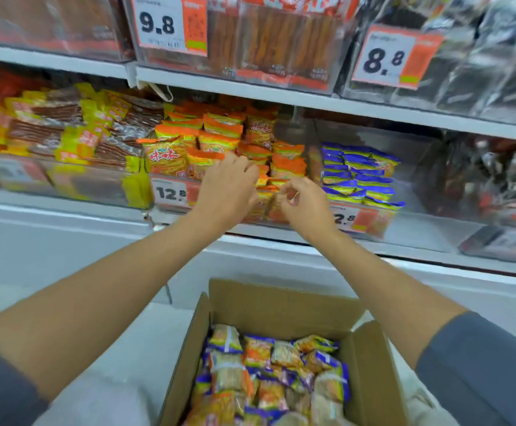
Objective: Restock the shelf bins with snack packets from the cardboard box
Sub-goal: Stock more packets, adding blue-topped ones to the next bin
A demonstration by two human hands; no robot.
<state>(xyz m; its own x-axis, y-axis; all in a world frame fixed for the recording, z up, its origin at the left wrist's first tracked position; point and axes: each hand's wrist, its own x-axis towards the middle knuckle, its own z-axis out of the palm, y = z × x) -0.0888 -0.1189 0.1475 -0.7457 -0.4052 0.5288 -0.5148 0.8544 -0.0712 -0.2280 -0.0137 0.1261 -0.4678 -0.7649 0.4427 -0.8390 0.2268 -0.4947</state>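
Orange packets (219, 130) fill the middle bin (170, 179); our left hand (229, 182) curls onto them, right hand (302, 199) pinches one, cardboard box (281, 302) below holds more.

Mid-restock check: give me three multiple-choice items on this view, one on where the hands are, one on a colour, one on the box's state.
1. The left hand and right hand are at:
A. the top shelf
B. the orange packets
C. the yellow packets

2. The packets just right of the orange ones are:
A. green
B. pink
C. blue

3. The box is:
A. open, with packets inside
B. open and empty
C. taped shut

Answers:
1 B: both hands reach in among the orange packets.
2 C: blue packets lie beside them.
3 A: its flaps stand open and mixed packets lie in it.
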